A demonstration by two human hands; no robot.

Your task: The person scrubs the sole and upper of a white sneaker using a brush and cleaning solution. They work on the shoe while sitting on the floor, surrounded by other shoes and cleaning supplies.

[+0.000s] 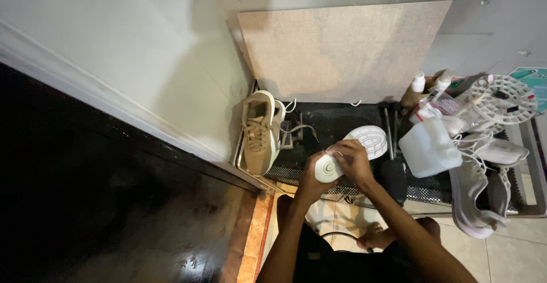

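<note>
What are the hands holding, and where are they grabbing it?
Both hands hold a white-soled shoe, sole up: left hand at its near end, right hand across the middle.

- A white plastic jug [430, 148], squarish and cloudy, stands on the black mat just right of the hands.
- Behind it, near the wall, two small white bottles [419, 82] with caps stand close together.
- A flat pouch [436, 107] with a red-and-white label lies between the bottles and the jug.
- A teal printed sheet [533, 81] lies at the far right edge.
</note>
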